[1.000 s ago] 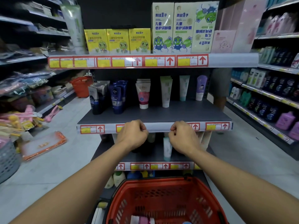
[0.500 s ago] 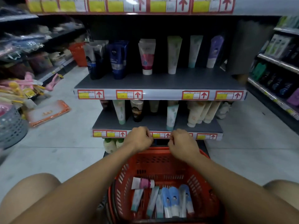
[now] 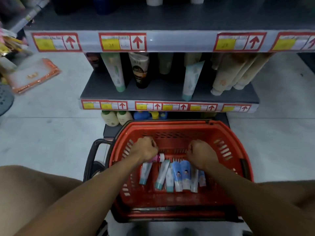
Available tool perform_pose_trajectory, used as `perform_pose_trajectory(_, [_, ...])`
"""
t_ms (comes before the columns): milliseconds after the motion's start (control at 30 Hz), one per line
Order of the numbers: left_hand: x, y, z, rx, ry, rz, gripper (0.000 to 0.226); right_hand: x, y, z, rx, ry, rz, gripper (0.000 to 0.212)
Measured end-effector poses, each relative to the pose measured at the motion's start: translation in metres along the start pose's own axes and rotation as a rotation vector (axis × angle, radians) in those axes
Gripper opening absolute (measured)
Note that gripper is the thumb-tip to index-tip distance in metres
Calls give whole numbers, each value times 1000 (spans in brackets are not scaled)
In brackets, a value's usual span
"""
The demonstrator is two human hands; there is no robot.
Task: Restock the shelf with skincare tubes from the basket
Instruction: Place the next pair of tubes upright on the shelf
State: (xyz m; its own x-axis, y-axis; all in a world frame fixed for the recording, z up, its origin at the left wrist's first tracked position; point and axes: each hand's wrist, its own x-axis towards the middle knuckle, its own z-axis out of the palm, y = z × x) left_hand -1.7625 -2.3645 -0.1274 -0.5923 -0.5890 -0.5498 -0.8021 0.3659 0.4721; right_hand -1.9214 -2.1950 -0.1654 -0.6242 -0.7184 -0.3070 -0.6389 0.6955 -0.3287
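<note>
The tubes (image 3: 172, 176) lie side by side on the floor of the red basket (image 3: 238, 147), caps mostly toward its near wall; a pink tube (image 3: 157, 157) lies crosswise at their far ends. The left hand (image 3: 144, 149) is curled into a fist over the pink tube, covering most of it; whether the fingers grip it I cannot tell. The right hand (image 3: 201, 154) is also fisted, above the right-hand tubes, with nothing visibly held. Beyond the basket's far rim, the lower shelf (image 3: 153, 94) carries upright and leaning tubes, with red-and-yellow price tags (image 3: 122, 42) along the shelf edges.
</note>
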Motion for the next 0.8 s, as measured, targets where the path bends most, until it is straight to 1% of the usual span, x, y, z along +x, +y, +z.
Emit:
perform_pose_trajectory(67, [8, -9, 14, -12, -51, -37, 26, 3, 9, 18, 8, -59, 64, 17])
perform_pose_trajectory(133, [17, -17, 28, -25, -72, -84, 30, 6, 19, 35, -4, -148, 142, 21])
perform_pose_trajectory(233, [39, -36, 53, -44, -83, -170, 28, 15, 36, 61, 24, -327, 246, 26])
perform_pose_trajectory(333, [60, -50, 77, -117, -103, -237, 26, 23, 50, 89, 128, -448, 409, 34])
perform_pose_trajectory(433, [77, -57, 98, -217, -116, -328, 9, 32, 65, 114, 255, -553, 559, 50])
perform_pose_trajectory(500, [87, -58, 114, -327, -142, -396, 18, 35, 76, 127, 239, -568, 646, 49])
perform_pose_trajectory(567, [97, -60, 128, -518, -134, -485, 14, 36, 89, 139, 129, -515, 613, 44])
perform_pose_trajectory(600, [101, -62, 134, -638, -117, -541, 11, 37, 92, 145, 120, -482, 592, 42])
perform_pose_trajectory(667, [109, -62, 142, -850, -69, -672, 8, 37, 101, 159, 192, -458, 602, 40])
perform_pose_trajectory(700, [114, -63, 147, -928, -59, -717, 10, 40, 108, 170, 229, -464, 619, 44])
perform_pose_trajectory(767, [122, -64, 155, -1087, -83, -772, 27, 42, 121, 189, 280, -472, 630, 53])
perform_pose_trajectory(800, [125, -64, 158, -1144, -84, -794, 34, 42, 122, 191, 283, -456, 625, 52])
